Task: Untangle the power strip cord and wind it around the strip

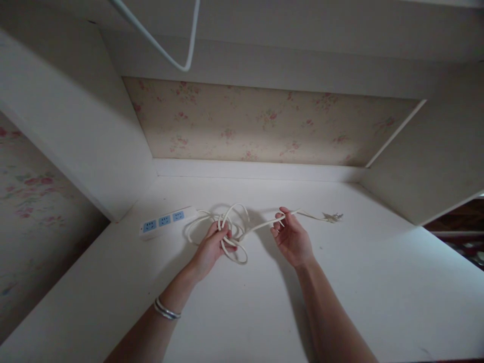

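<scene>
A white power strip (162,222) with blue socket faces lies on the white desk, left of my hands. Its pale cord (235,260) runs from the strip's right end into loose loops. My left hand (214,244) is closed around several of these loops, the fingers partly hidden by the cord. From there a stretch of cord leads right to my right hand (293,239), whose fingers are curled around it. Beyond the right hand the cord continues to its end on the desk, where a plug (333,218) lies, too small to make out in detail.
The white desktop (242,312) is enclosed by side panels, the left panel (86,116) and the right panel (431,146). Flowered wallpaper (245,123) shows at the back. A white bent rod or cable (185,67) hangs from above at upper left.
</scene>
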`<state>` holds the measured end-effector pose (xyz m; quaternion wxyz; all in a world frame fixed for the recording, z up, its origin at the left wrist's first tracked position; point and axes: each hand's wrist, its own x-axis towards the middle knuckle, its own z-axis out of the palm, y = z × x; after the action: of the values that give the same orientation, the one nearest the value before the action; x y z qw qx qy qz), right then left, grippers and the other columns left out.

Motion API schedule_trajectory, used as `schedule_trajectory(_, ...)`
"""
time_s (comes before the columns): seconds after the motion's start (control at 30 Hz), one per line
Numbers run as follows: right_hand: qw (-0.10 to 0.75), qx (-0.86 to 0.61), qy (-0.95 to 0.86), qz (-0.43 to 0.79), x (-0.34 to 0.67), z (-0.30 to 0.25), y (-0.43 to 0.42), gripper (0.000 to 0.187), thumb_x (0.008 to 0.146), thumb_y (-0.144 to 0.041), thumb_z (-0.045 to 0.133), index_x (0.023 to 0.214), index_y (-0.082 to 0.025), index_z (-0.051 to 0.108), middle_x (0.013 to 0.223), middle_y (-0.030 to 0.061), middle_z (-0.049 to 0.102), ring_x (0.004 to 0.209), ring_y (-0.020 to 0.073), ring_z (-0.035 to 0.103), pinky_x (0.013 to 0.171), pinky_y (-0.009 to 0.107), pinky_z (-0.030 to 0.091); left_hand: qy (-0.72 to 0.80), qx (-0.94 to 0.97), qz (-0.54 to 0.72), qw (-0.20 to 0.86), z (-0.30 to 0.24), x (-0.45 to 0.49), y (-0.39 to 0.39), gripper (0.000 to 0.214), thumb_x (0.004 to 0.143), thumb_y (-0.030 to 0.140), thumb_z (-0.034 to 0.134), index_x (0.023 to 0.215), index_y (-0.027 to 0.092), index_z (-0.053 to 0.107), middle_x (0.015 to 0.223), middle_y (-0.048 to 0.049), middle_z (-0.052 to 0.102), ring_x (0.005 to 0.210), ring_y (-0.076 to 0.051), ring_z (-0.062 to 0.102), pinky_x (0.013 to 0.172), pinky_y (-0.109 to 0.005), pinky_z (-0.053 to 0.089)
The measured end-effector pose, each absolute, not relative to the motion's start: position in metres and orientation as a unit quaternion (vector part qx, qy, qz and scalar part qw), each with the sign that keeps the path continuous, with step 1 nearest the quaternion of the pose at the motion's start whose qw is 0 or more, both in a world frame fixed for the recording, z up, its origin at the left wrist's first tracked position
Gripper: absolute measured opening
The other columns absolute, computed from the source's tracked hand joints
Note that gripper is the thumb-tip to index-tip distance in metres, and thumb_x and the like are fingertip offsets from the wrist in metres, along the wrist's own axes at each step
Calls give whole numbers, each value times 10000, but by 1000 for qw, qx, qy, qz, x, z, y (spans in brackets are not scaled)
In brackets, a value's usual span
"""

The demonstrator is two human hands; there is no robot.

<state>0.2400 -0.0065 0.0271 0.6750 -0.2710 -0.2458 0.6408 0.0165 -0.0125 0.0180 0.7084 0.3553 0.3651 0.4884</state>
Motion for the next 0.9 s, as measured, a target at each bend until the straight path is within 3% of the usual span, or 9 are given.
schedule_trajectory(0.1,673,-277,-253,637,240,27,-7,240,744,-294,721,963,-231,648,795,-37,646,565,71,580,569,199,554,355,342,496,715,23,16,-14,192,763,304,654,861,204,522,782,28,547,784,-153,633,743,-314,520)
schedule_trajectory(0.3,660,-274,-284,640,240,25,-6,222,762,-272,705,971,-237,640,814,-32,642,588,75,586,586,205,548,337,339,542,691,22,16,-14,213,741,249,688,903,206,557,827,36,552,699,-97,591,777,-305,506)
schedule_trajectory(0.6,663,-277,-298,628,239,24,-6,204,761,-255,707,954,-240,642,820,-35,636,597,72,583,585,195,543,409,337,547,648,15,14,-9,254,760,380,683,919,201,598,829,34,541,706,-77,532,717,-253,512)
schedule_trajectory(0.9,810,-287,-190,475,254,21,6,286,744,-275,746,997,-243,616,806,-53,635,572,22,548,584,118,502,457,357,462,671,12,9,-10,246,708,302,698,833,196,514,777,25,575,658,-112,592,636,-295,543)
